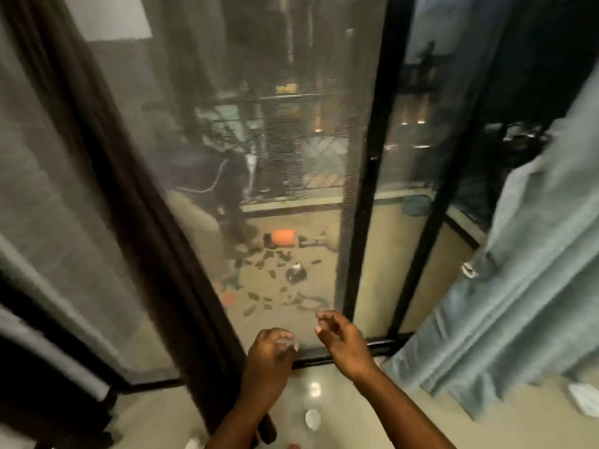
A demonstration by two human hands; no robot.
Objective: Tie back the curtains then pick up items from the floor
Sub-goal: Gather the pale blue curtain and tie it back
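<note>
Both hands are being held out low in front of the sliding door [369, 176], above the floor [350, 413] near the door track. The left hand [269, 354] is being kept empty, fingers loosely curled, just beside the dark curtain [136, 202], which is hanging at its left; contact cannot be told. The right hand [340, 341] is also being kept empty, fingers loosely spread and bent, well apart from the blue curtain [525, 286] at the right edge. A white scrap [312, 419] is lying on the floor between the forearms, nearer the viewer than both hands. A white item [585, 398] is lying below the blue curtain.
</note>
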